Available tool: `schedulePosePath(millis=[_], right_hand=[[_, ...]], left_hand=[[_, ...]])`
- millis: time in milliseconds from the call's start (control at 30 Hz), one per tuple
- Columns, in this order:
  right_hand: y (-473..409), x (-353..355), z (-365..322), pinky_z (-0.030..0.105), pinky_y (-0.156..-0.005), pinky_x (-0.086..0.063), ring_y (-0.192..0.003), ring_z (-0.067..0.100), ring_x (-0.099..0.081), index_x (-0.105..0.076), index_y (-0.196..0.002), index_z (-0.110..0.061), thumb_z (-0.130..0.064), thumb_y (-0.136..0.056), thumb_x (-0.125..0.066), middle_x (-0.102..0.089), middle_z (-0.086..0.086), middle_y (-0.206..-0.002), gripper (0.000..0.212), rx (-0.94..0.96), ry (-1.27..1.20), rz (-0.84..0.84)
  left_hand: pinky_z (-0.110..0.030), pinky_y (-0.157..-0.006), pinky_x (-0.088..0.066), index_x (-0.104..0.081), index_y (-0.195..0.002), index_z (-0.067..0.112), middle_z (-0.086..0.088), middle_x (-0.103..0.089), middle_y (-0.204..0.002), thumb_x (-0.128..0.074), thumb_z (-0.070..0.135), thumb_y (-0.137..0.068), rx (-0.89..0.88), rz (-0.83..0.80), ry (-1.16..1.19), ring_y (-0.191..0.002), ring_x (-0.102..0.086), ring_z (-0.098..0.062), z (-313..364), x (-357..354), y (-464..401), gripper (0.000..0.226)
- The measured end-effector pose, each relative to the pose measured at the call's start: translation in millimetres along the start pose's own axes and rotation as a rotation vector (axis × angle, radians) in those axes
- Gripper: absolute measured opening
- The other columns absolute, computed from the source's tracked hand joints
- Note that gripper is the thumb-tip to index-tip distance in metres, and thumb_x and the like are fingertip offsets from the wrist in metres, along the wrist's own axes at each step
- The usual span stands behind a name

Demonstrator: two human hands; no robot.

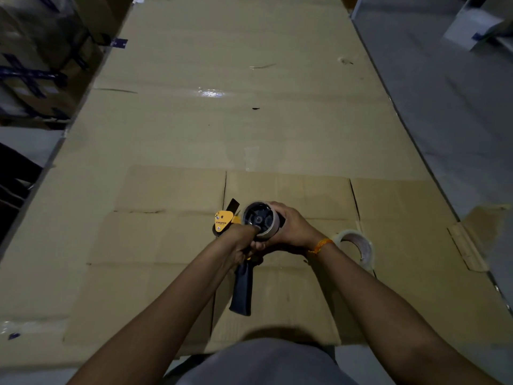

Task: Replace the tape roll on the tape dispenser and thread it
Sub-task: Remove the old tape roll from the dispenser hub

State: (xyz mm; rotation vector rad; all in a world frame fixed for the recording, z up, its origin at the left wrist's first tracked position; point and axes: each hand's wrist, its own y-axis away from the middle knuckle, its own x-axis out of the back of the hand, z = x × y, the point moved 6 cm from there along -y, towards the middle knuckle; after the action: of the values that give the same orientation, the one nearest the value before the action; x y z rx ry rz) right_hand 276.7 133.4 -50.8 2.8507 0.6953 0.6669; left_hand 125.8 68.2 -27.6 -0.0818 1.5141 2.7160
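Both hands meet just below the middle of the frame, close together around a tape dispenser (238,245). The right hand (291,227) is wrapped around the far side of a tape roll (262,220) that sits on the dispenser's round black hub. Its fingers curl over the top of the roll. The left hand (241,241) is closed on the dispenser's body, just under the roll and above the dark handle (243,290). The handle points down toward the person. A yellow plate (223,220) with small writing sticks out to the left of the roll. A thin orange band (320,245) goes around the right wrist.

Both arms are bare and stretch straight out from the bottom of the frame. A grey lap (263,362) shows at the bottom middle.

A second, clear tape roll (361,245) stands on its edge just right of the right wrist. The wrist hides part of it.

Under it all lies flat brown cardboard (194,134), many sheets laid over each other. It reaches far up the frame. A shiny strip of tape glints near the upper middle. Grey floor (444,120) runs along the right side. Stacked boxes (36,65) with dark tape fill the upper left.

The room is dim. The left fingers are mostly hidden, and I cannot tell if any tape is pulled loose.
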Motion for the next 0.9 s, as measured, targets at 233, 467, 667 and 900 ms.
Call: schedulePosePath(millis=[233,467,667,900], right_hand=[[-2.7,2.2,-5.7,0.049,-0.114,-0.058,-0.135,0.016,-0.066,-0.065,-0.146,-0.031,-0.029,-0.059,-0.109,-0.068,-0.008,-0.141,0.097,-0.014,-0.006,-0.009],[-6.2,6.2,-14.0,0.045,-0.108,-0.063,-0.127,0.012,-0.070,-0.072,-0.136,-0.026,-0.022,-0.057,-0.109,-0.072,-0.010,-0.131,0.088,0.017,0.052,-0.009],[-8.6,6.5,-18.1,0.040,-0.106,-0.063,-0.125,0.011,-0.069,-0.070,-0.138,-0.028,-0.028,-0.054,-0.108,-0.070,-0.014,-0.130,0.092,0.047,0.102,0.005],[-7.6,0.7,-8.9,0.044,-0.097,-0.067,-0.122,0.020,-0.076,-0.072,-0.133,-0.026,-0.012,-0.062,-0.105,-0.079,-0.004,-0.128,0.080,-0.026,-0.012,0.028]], left_hand=[[-0.011,-0.028,-0.033,-0.055,-0.138,-0.004,-0.005,-0.062,-0.048,-0.043,0.021,-0.113,0.012,-0.031,-0.005,-0.024,-0.043,-0.002,8.1,2.0,14.6,0.037],[-0.013,-0.030,-0.039,-0.052,-0.142,-0.005,-0.013,-0.065,-0.071,-0.041,0.012,-0.112,-0.016,-0.013,0.077,-0.030,-0.050,-0.004,9.5,5.7,21.6,0.036],[-0.021,-0.042,-0.051,-0.066,-0.118,-0.003,-0.007,-0.066,-0.079,-0.063,0.019,-0.104,-0.287,0.128,-0.420,-0.052,-0.070,-0.011,32.8,16.3,54.2,0.026],[-0.043,-0.103,-0.054,-0.044,-0.149,0.022,-0.004,-0.047,-0.146,-0.083,0.080,-0.052,-1.030,0.291,-1.346,-0.129,-0.048,-0.025,76.6,9.8,48.0,0.120]])
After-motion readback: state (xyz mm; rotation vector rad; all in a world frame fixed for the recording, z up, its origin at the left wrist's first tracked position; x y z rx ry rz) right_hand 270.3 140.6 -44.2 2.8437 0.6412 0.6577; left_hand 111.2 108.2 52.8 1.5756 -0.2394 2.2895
